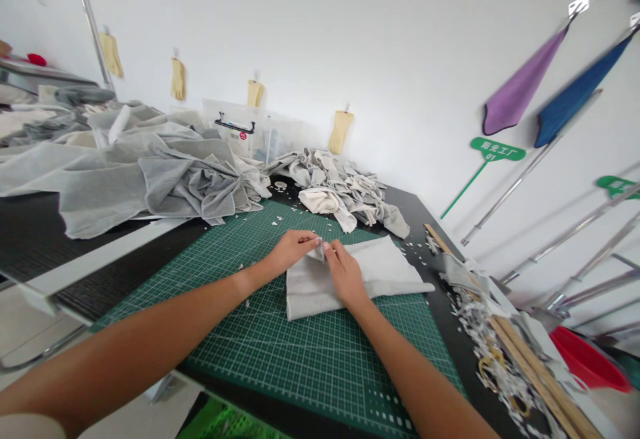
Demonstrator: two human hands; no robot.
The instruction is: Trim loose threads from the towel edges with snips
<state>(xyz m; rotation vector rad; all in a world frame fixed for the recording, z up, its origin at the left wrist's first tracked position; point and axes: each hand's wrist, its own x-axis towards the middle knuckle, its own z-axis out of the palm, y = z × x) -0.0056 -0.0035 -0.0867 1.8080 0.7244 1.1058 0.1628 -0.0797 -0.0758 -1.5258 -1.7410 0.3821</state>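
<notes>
A light grey cloth (385,265), folded over, lies on the green cutting mat (280,359). My left hand (297,247) pinches a raised edge of it near its upper left corner. Right beside it, my right hand (344,271) is closed on the same edge, with the thumb and fingertips together. Between the two hands a small bit of the fabric stands up off the mat. The rest of the cloth stays flat, one end reaching out to the right.
Large grey cloths (115,172) are heaped at the left. Behind the mat stands a pile of crumpled cloth pieces (340,185), with a clear plastic box (235,125) near the wall. Wooden strips (530,365) and white scraps (475,325) line the right edge; a red basin (590,359) stands beyond.
</notes>
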